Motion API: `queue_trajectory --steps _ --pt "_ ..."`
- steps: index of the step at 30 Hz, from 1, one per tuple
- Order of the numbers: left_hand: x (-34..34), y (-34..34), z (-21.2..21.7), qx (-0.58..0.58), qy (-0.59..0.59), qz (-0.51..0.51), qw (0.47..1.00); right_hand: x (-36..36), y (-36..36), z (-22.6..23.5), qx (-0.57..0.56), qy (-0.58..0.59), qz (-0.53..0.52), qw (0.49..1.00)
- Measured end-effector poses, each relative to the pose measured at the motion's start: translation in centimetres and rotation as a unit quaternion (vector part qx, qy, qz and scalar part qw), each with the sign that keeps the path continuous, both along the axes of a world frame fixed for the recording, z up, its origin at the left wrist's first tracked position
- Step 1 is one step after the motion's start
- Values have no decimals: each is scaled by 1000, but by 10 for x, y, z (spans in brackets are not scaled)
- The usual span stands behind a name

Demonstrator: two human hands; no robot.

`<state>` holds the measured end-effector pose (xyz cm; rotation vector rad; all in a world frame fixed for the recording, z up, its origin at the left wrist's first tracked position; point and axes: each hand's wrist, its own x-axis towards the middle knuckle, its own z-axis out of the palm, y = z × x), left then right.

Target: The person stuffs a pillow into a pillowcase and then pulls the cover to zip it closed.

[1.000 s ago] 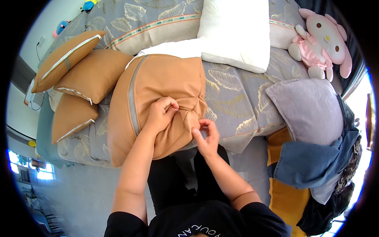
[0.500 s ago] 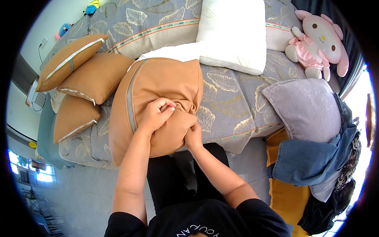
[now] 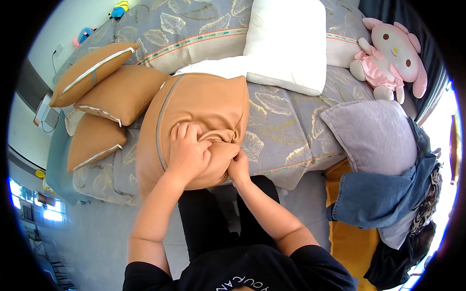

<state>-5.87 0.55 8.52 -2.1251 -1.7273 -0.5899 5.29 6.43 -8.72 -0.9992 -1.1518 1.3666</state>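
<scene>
Left hand (image 3: 188, 151) pressed flat, fingers spread, on tan cushion (image 3: 194, 126) lying at near edge of bed (image 3: 286, 136). Right hand (image 3: 239, 167) pinched closed on cushion's bunched lower-right corner.

left hand (image 3: 188, 154) pressing tan cushion (image 3: 194, 116), right hand (image 3: 239, 167) pinching its edge
</scene>
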Motion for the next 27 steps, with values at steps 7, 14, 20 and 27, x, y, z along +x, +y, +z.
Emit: queue_trajectory --steps 7,14,20,27 --pt "35 -51 23 -60 97 123 986 -10 -41 40 -55 -107 75 990" --pt "8 -70 -14 -69 -40 155 985 -24 -47 45 -121 21 90 988" --pt "-19 -49 -28 -162 -151 175 959 -23 -50 44 -150 29 169 974" --pt "-42 -37 -46 -220 -138 131 957 -26 -50 16 -34 -60 132 989"
